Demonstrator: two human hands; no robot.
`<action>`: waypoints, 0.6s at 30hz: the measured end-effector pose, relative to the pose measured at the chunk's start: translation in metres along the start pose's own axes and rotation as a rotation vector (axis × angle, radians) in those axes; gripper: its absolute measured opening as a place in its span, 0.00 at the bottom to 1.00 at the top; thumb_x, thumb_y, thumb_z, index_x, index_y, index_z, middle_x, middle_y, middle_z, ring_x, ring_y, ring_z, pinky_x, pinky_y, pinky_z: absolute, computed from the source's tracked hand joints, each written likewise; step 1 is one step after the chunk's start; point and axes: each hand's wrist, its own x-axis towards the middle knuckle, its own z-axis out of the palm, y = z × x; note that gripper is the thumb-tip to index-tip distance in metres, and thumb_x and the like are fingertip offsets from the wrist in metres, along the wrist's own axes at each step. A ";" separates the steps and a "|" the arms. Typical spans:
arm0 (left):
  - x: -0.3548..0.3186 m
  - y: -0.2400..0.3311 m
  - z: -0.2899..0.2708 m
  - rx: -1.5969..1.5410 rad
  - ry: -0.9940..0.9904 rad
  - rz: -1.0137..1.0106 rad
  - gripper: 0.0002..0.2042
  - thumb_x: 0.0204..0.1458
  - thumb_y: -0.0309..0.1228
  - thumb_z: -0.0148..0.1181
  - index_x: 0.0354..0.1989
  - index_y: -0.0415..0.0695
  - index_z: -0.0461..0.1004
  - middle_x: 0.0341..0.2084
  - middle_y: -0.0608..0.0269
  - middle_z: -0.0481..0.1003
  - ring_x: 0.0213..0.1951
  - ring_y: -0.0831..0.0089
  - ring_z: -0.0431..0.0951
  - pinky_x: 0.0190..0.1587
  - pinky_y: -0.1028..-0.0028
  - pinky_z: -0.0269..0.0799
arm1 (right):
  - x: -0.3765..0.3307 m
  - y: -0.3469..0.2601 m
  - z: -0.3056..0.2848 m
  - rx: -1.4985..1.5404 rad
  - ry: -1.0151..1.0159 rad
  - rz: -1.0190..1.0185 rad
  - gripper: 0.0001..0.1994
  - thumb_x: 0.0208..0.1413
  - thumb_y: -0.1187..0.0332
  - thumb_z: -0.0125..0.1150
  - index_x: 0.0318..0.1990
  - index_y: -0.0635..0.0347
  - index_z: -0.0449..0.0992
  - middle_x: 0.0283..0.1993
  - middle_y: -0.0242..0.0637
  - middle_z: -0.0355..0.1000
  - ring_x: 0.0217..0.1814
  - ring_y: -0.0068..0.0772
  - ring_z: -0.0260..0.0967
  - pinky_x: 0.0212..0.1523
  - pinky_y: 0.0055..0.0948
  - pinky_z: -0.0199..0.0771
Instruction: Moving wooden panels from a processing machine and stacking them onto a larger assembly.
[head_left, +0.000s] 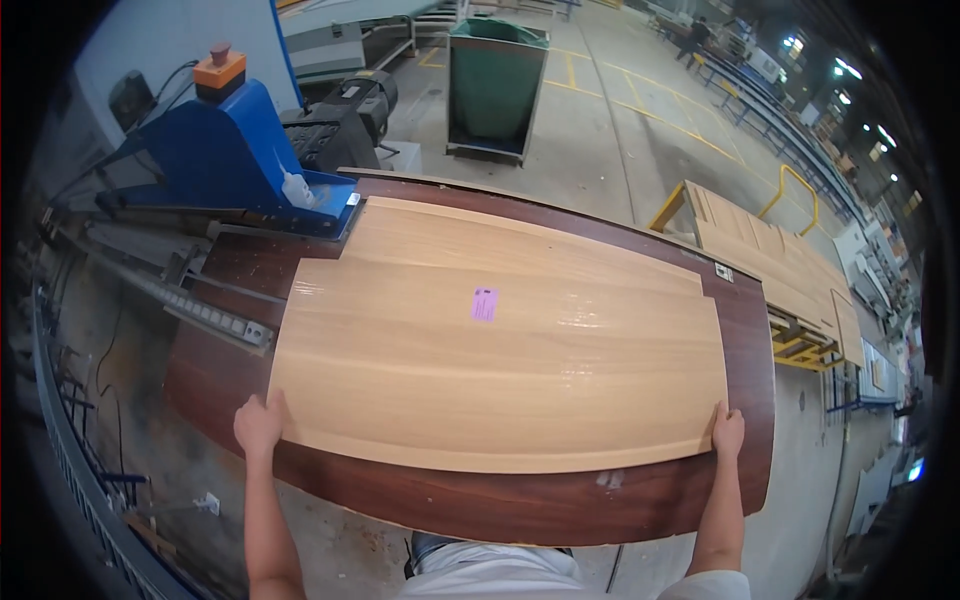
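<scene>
On the dark brown counter (520, 505) lies the light wood panel (500, 340), its long axis crosswise. The left hand (260, 425) grips its near left corner, the right hand (728, 432) its near right corner, both equally close.

I see my left hand (260, 425) and right hand (728, 432) gripping the near corners of a light wood panel (500, 340) bearing a purple sticker (485, 304), lying flat on a dark brown board (500, 505) beside a blue machine (225, 150).
</scene>
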 end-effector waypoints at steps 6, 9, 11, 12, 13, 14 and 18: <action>0.053 -0.056 0.090 -0.499 -0.041 -0.021 0.30 0.59 0.51 0.43 0.41 0.28 0.73 0.36 0.38 0.76 0.42 0.50 0.76 0.44 0.58 0.67 | 0.065 0.039 0.010 0.407 -0.299 -0.211 0.27 0.63 0.51 0.39 0.41 0.72 0.73 0.42 0.62 0.71 0.49 0.60 0.68 0.49 0.47 0.65; -0.017 -0.025 0.075 -0.658 -0.194 -0.070 0.34 0.59 0.56 0.36 0.46 0.32 0.74 0.43 0.39 0.75 0.46 0.48 0.76 0.46 0.57 0.68 | 0.058 0.040 -0.009 -0.015 -0.277 -0.067 0.29 0.62 0.46 0.35 0.45 0.62 0.76 0.49 0.55 0.71 0.54 0.56 0.67 0.54 0.48 0.66; -0.052 -0.050 0.051 -0.389 -0.126 -0.151 0.36 0.58 0.59 0.35 0.47 0.34 0.74 0.44 0.44 0.75 0.48 0.50 0.75 0.50 0.59 0.67 | 0.030 0.031 -0.043 0.100 -0.178 0.029 0.31 0.60 0.43 0.35 0.46 0.62 0.76 0.50 0.54 0.71 0.55 0.56 0.66 0.55 0.46 0.66; -0.084 -0.040 0.044 -0.321 -0.148 -0.199 0.37 0.57 0.61 0.35 0.47 0.35 0.74 0.45 0.45 0.75 0.50 0.51 0.74 0.53 0.58 0.66 | 0.016 0.046 -0.065 0.076 -0.204 0.088 0.31 0.60 0.43 0.36 0.46 0.61 0.76 0.50 0.53 0.71 0.55 0.56 0.66 0.55 0.46 0.66; -0.092 -0.069 0.045 -0.389 -0.114 -0.228 0.37 0.56 0.62 0.36 0.47 0.36 0.74 0.45 0.46 0.75 0.50 0.50 0.73 0.53 0.58 0.65 | 0.002 0.038 -0.071 0.079 -0.268 0.081 0.31 0.59 0.42 0.36 0.46 0.61 0.76 0.50 0.53 0.71 0.56 0.56 0.66 0.55 0.47 0.66; -0.100 -0.094 0.051 -0.463 -0.078 -0.275 0.37 0.55 0.63 0.36 0.47 0.37 0.75 0.46 0.47 0.75 0.50 0.50 0.73 0.54 0.57 0.65 | -0.009 0.050 -0.072 0.086 -0.250 0.105 0.31 0.59 0.42 0.37 0.46 0.61 0.75 0.50 0.52 0.72 0.55 0.57 0.66 0.55 0.47 0.66; -0.162 -0.017 0.044 -0.272 -0.042 -0.345 0.35 0.56 0.61 0.36 0.46 0.39 0.76 0.45 0.45 0.74 0.52 0.46 0.71 0.53 0.57 0.65 | -0.042 0.198 -0.069 0.231 -0.039 0.041 0.23 0.59 0.51 0.47 0.38 0.65 0.78 0.41 0.51 0.75 0.45 0.53 0.73 0.45 0.45 0.70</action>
